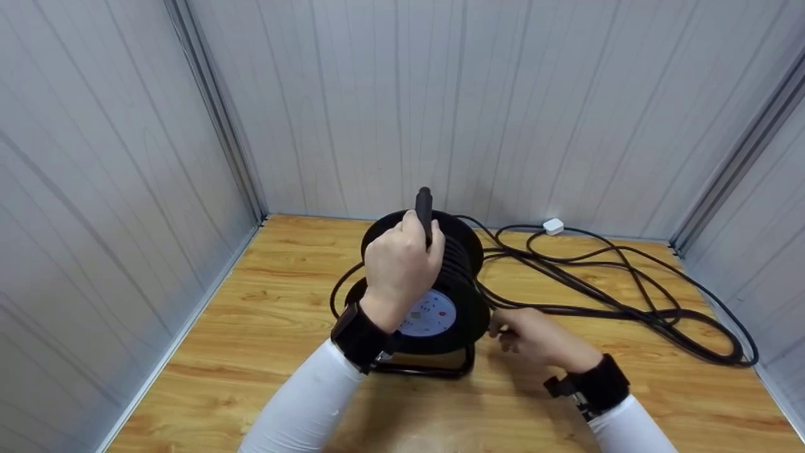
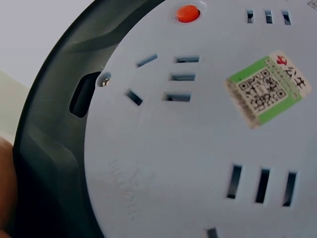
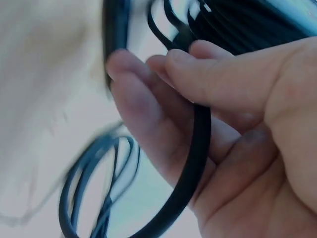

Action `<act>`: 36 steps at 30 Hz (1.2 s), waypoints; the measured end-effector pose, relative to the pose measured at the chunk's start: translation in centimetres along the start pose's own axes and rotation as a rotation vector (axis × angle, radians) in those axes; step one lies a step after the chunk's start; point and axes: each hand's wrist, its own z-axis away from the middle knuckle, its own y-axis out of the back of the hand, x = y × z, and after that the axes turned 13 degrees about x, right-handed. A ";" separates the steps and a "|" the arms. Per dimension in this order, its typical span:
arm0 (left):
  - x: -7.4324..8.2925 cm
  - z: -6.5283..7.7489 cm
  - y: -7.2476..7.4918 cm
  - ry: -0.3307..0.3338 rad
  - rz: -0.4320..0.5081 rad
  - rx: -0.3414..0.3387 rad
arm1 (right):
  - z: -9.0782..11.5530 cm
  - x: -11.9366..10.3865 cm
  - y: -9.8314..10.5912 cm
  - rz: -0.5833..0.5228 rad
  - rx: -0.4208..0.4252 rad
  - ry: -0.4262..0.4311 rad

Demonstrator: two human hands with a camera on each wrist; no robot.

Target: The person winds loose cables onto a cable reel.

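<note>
A black cable reel stands on its tube frame at the middle of the wooden table. My left hand grips the black handle over the reel's top. The reel's pale round socket panel fills the left wrist view, with slots, an orange button and a green label. Beside the reel's lower right rim is my right hand. In the right wrist view its thumb and fingers pinch the black cable, which runs down across the palm. Wound cable shows behind.
Loose loops of cable spread over the table to the right of the reel. A white plug lies at the back wall. Panelled walls enclose the wooden table at left, back and right.
</note>
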 end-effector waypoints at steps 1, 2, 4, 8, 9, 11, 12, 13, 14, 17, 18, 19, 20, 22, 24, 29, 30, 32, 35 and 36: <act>0.0 0.0 0.0 -0.001 0.001 -0.001 | 0.2 0.3 0.6 -0.019 -0.010 -0.043; 0.0 0.1 -0.1 -0.001 0.002 -0.001 | 0.5 0.6 1.3 -0.047 -0.023 -0.088; 0.1 0.1 -0.1 -0.001 0.003 -0.002 | 1.1 1.3 2.5 -0.113 -0.049 -0.173; 0.0 0.1 -0.1 -0.001 0.007 -0.003 | 2.5 3.3 4.6 -0.199 -0.079 -0.278; 0.0 0.1 0.0 -0.003 0.007 -0.002 | 2.9 3.8 5.0 -0.212 -0.082 -0.300; -0.1 0.1 0.0 -0.005 0.006 0.003 | 3.7 4.9 5.8 -0.221 -0.076 -0.335; -0.1 0.1 -0.1 -0.006 0.006 0.007 | 4.1 5.4 6.1 -0.221 -0.069 -0.349; -0.1 0.0 0.0 -0.005 0.008 0.011 | 4.4 5.8 6.4 -0.218 -0.062 -0.362; -0.2 0.0 0.0 -0.006 0.011 0.013 | 4.8 6.3 6.6 -0.218 -0.053 -0.380; -0.2 0.0 -0.1 -0.007 0.023 0.018 | 5.5 7.4 7.1 -0.204 -0.021 -0.417; -0.3 0.1 -0.1 -0.008 0.025 0.018 | 5.7 7.7 7.1 -0.192 -0.006 -0.425; -0.3 0.1 -0.1 -0.008 0.029 0.017 | 5.9 8.0 7.2 -0.176 0.010 -0.438; -0.3 0.1 -0.1 -0.009 0.030 0.017 | 6.1 8.3 7.3 -0.157 0.030 -0.450; -0.3 0.1 -0.1 -0.008 0.030 0.015 | 6.6 8.9 7.5 -0.128 0.070 -0.487; -0.3 0.1 0.0 -0.009 0.031 0.014 | 7.2 9.4 7.8 -0.115 0.106 -0.525; -0.4 -0.1 0.0 -0.011 0.029 0.014 | 7.9 10.1 8.2 -0.097 0.148 -0.524; -0.4 -0.1 0.0 -0.010 0.028 0.013 | 7.9 10.2 8.1 -0.092 0.153 -0.514; -0.4 -0.1 0.0 -0.008 0.027 0.013 | 7.8 10.2 7.9 -0.081 0.162 -0.506; -0.4 0.0 0.0 -0.003 0.028 0.007 | 7.5 10.0 7.5 -0.064 0.162 -0.510; -0.4 0.1 0.0 -0.002 0.027 0.005 | 7.4 9.9 7.4 -0.054 0.157 -0.508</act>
